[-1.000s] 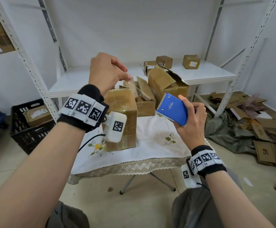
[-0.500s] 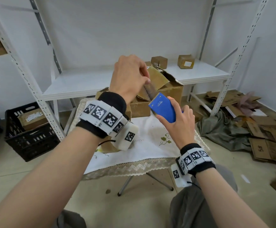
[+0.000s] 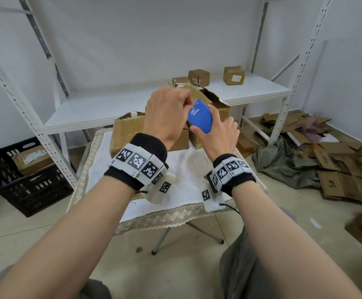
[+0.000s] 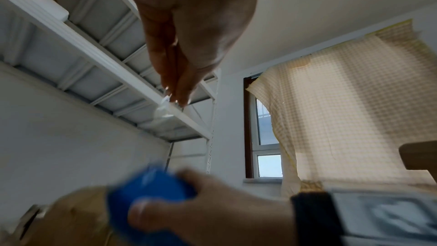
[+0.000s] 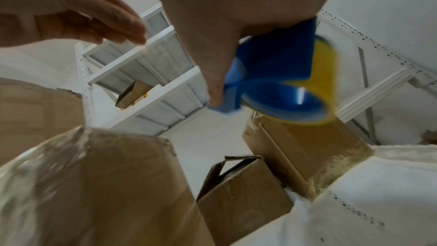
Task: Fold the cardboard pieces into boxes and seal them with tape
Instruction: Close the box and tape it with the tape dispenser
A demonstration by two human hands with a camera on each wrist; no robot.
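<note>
A flattened cardboard piece [image 3: 331, 184] lying on the floor at the right bears the handwritten mark "5#", the one marking that reads clearly. The blue tape dispenser [image 3: 199, 119] carries a small white brand word on its face, too small and tilted to make out. White labels sit on a small box [image 3: 234, 75] on the shelf and on a box [image 3: 31, 159] in the black crate [image 3: 30, 188], but their print is illegible, and the wristbands [image 3: 137, 162] show only square black-and-white coded markers, no letters.
</note>
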